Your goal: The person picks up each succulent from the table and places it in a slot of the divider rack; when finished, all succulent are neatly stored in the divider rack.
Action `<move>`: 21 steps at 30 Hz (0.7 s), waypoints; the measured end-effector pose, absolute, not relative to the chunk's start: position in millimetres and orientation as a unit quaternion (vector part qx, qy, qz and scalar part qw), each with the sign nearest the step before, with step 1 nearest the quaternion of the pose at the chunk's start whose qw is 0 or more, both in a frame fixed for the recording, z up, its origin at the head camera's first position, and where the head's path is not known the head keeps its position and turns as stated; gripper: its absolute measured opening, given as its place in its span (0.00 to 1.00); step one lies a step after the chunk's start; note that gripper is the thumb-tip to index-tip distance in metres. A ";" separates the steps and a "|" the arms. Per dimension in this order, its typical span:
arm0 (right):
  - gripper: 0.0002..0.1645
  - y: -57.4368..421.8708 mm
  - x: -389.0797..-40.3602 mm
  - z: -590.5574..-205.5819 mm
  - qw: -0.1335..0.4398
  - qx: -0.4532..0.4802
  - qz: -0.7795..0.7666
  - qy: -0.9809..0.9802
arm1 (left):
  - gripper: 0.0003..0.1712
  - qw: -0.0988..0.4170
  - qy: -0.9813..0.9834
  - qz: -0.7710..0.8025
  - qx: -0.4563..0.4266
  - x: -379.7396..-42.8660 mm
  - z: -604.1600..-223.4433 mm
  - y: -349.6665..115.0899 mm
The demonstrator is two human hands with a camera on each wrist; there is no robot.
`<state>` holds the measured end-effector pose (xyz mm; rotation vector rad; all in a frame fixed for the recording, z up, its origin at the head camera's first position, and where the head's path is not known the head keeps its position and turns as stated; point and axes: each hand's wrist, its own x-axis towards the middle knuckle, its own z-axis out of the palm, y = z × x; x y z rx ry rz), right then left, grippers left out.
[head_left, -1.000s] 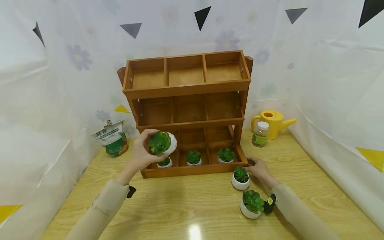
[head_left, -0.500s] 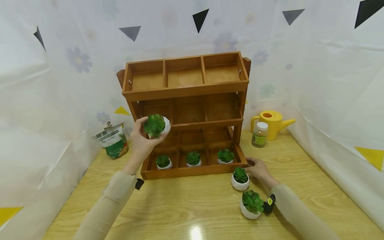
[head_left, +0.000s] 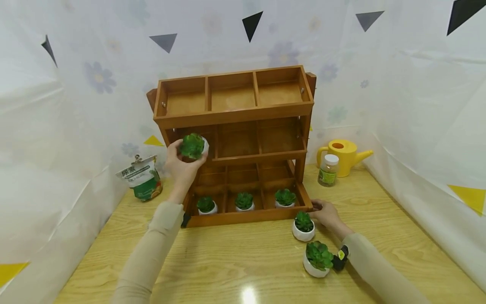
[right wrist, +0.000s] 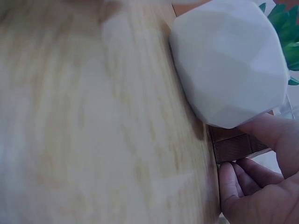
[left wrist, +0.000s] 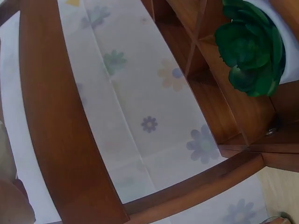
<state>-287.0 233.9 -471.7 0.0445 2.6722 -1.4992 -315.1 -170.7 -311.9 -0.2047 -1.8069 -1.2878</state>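
Note:
In the head view my left hand [head_left: 183, 169] grips a potted succulent [head_left: 192, 146], thumb and fingers round its white pot. It is tilted in front of the left compartment of the middle tier of the wooden shelf [head_left: 233, 112]. The left wrist view catches the green rosette [left wrist: 247, 51] against the shelf's wood. My right hand [head_left: 327, 214] pinches the front right corner of the bottom tier, with a wooden end [right wrist: 233, 148] between thumb and fingers in the right wrist view. Just beside that hand stands a small potted succulent [head_left: 303, 226]; a larger potted succulent [head_left: 318, 259] is nearer, by the wrist.
Three potted succulents, at left [head_left: 206, 205], middle [head_left: 244, 201] and right [head_left: 285, 197], sit in the bottom tier's front compartments. A yellow watering can [head_left: 343, 157] and a lidded jar [head_left: 328, 171] stand right of the shelf. A clipped bag [head_left: 143, 178] stands on the left.
My left hand has lifted the potted succulent up and slightly left, from over the bottom tier to the middle tier. My right hand has stayed at the shelf corner.

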 end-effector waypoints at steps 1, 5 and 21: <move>0.37 233.6 -286.8 -471.8 0.040 0.015 -0.489 0.871 | 0.38 0.447 -0.724 -0.519 -0.077 -317.5 -312.1 -170.0; 0.37 233.2 -286.8 -470.6 0.037 0.019 -0.482 0.875 | 0.38 0.463 -0.728 -0.502 -0.059 -324.8 -311.5 -169.4; 0.38 230.8 -283.0 -468.5 0.040 0.016 -0.495 0.868 | 0.37 0.419 -0.791 -0.444 -0.044 -336.8 -319.2 -188.6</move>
